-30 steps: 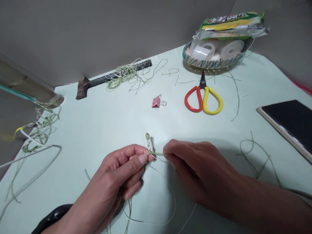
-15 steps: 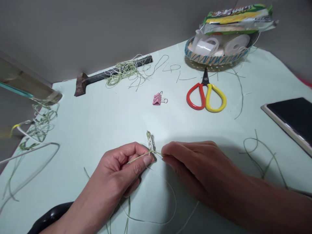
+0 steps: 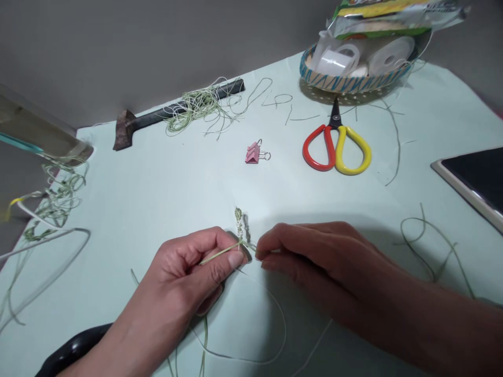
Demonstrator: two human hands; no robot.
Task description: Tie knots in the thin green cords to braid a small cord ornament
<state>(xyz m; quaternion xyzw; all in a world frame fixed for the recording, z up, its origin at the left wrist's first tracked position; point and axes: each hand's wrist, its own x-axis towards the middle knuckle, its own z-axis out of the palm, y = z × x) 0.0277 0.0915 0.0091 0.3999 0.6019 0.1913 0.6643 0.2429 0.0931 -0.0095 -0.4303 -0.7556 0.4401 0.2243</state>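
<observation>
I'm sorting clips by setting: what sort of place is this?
Likely a craft worktable: the small knotted cord piece, the scissors and the tangle of green and white cord suggest it.

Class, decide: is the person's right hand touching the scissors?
Apart: the head view shows pale tabletop between the right hand and the scissors.

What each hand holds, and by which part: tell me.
The left hand pinches the braid at its near end, between thumb and forefinger. The right hand pinches a green strand close to the braid.
</observation>
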